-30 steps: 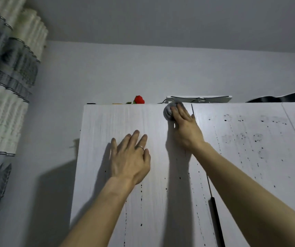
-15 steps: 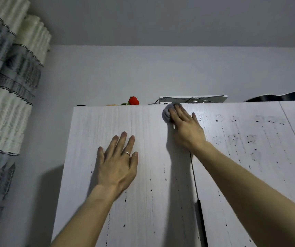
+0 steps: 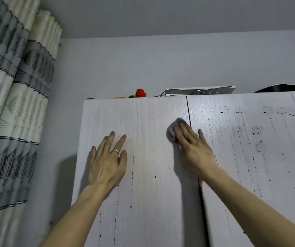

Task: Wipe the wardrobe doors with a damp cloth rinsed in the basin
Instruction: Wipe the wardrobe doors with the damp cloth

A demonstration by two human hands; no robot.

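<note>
Above the right hand (image 3: 195, 150), on the wardrobe's top, lie a red flower (image 3: 140, 93), a flat white board with wire clips (image 3: 200, 90) and, far to its right, a dark curved thing (image 3: 286, 87) that is cut off by the frame. A grey-and-cream leaf-patterned curtain (image 3: 9, 104) hangs in folds well to the left of the left hand (image 3: 107, 161). Nothing lies between either hand and the doors.

Both doors are pale, streaky wood-grain panels. The left door (image 3: 143, 202) carries thin vertical trails of black specks below the hands, and the right door (image 3: 250, 157) is more thickly spotted. The cloth (image 3: 172, 130) is a small grey wad under the right hand's straight fingertips, pressed flat to the left door just beside the dark seam (image 3: 188, 111). The left hand, wearing a ring (image 3: 115, 151), lies spread and flat on the same door and holds nothing.

Half a second ago the cloth sat at the door's top edge; it is now lower on the panel
</note>
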